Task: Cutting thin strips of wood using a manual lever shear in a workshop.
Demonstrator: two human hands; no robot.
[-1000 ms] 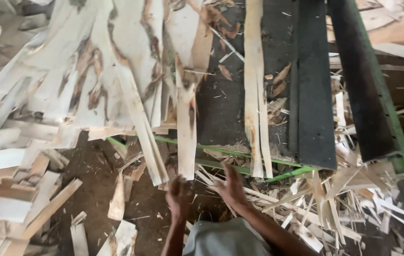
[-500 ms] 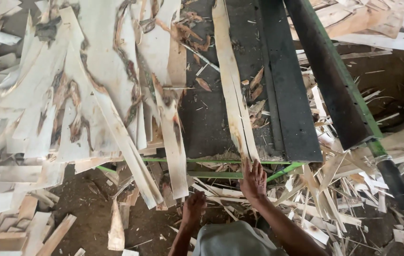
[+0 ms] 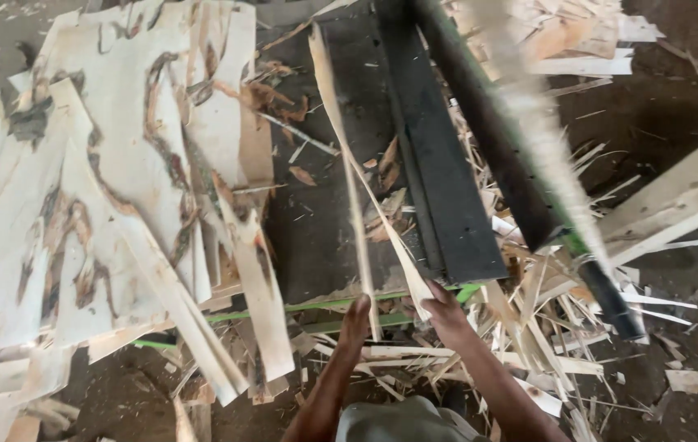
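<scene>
A long, thin pale veneer strip (image 3: 341, 139) lies tilted across the dark conveyor belt (image 3: 324, 229). My right hand (image 3: 445, 315) grips its near end at the belt's front edge. A narrower sliver (image 3: 361, 245) splits off from it and runs down beside my left hand (image 3: 356, 317). That hand is raised with straight fingers just left of the sliver; nothing shows in its grasp.
Wide bark-streaked veneer sheets (image 3: 119, 188) pile up on the left and overhang the belt's edge. A dark angled metal rail (image 3: 439, 172) and a green-edged bar (image 3: 521, 196) border the belt on the right. Splintered offcuts (image 3: 545, 327) litter the floor. A blurred pale strip (image 3: 537, 139) crosses the upper right.
The strip has swung from upright to a tilt, its near end shifting right with my right hand. My left hand rose to the belt's edge. The view moved closer and rightward.
</scene>
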